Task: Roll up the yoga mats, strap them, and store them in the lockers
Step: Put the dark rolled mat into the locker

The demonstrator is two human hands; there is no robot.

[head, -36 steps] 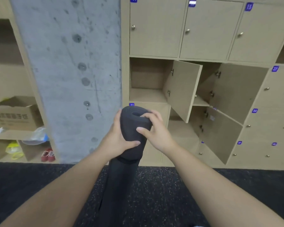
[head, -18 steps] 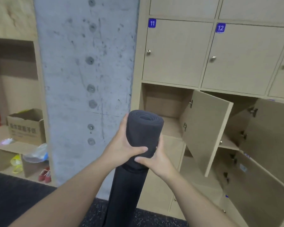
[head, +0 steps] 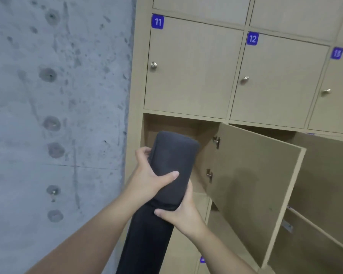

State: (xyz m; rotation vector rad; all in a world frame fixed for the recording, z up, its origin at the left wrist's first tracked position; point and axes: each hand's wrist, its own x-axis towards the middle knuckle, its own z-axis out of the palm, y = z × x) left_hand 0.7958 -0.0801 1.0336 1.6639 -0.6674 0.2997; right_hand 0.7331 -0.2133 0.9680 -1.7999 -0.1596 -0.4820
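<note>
Now mat [head: 172, 167] end raised to open locker [head: 186, 125] mouth; left hand [head: 151, 178] and right hand [head: 178, 212] both grip it. Insertion next.

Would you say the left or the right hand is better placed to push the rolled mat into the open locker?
Probably the right hand: it grips the rolled mat lower, behind the left hand.
</note>
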